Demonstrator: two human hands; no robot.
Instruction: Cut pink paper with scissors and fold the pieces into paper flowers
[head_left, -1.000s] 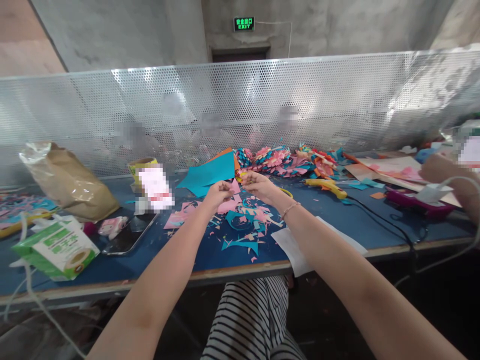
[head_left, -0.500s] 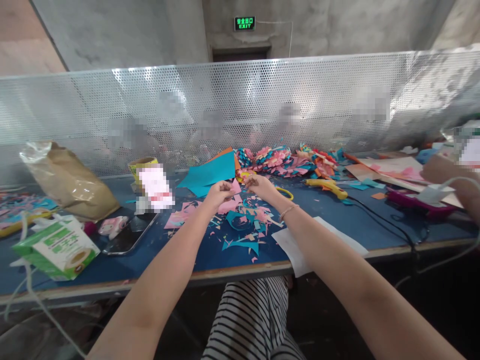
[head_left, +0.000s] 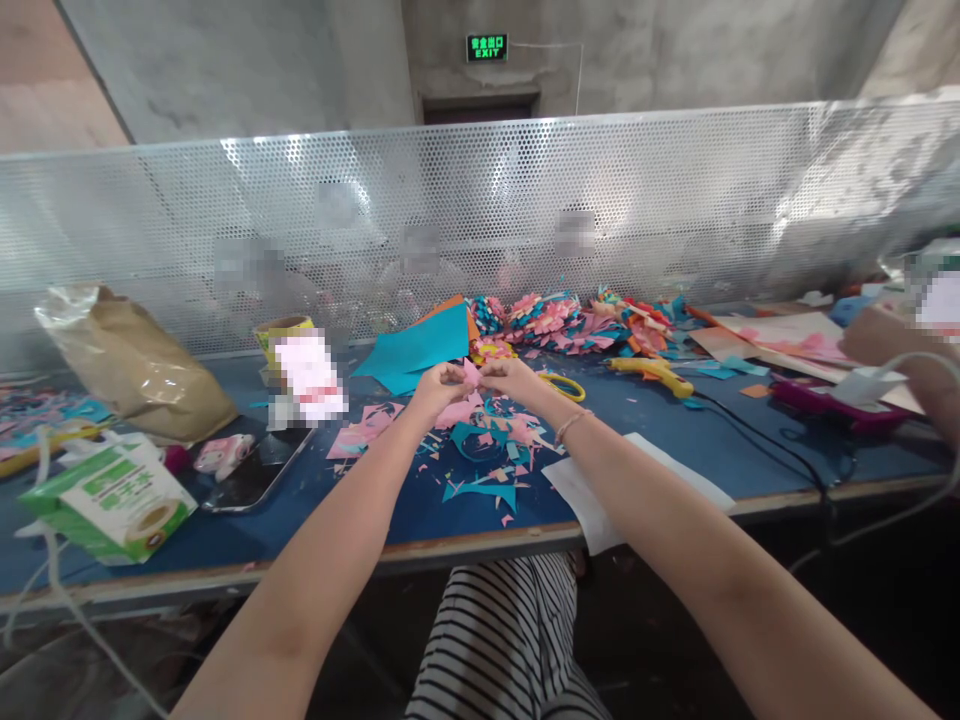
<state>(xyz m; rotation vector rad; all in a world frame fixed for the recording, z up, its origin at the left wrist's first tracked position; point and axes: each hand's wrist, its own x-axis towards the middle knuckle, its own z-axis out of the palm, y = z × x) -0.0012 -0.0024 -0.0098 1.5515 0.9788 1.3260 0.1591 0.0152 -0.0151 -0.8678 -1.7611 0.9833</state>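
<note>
My left hand (head_left: pixel 435 385) and my right hand (head_left: pixel 511 378) meet over the middle of the blue table (head_left: pixel 660 440). Both pinch a small pink paper piece (head_left: pixel 471 372) between their fingertips. Below them lies a litter of pink and teal paper scraps (head_left: pixel 487 445). A teal paper sheet (head_left: pixel 420 350) rests just behind the left hand. Yellow-handled scissors (head_left: pixel 559 385) lie right of my right hand.
A heap of fringed coloured paper (head_left: pixel 570 322) sits at the back by the perforated metal screen (head_left: pixel 480 220). A yellow glue gun (head_left: pixel 652 372), a white sheet (head_left: pixel 600 490), a phone (head_left: pixel 259 470), a green carton (head_left: pixel 112 495) and a brown bag (head_left: pixel 135 365) lie around. Another person's arm (head_left: pixel 900 355) is at the right.
My right hand has moved left and closed in on my left hand, so both now pinch the pink piece together. The scissors are uncovered.
</note>
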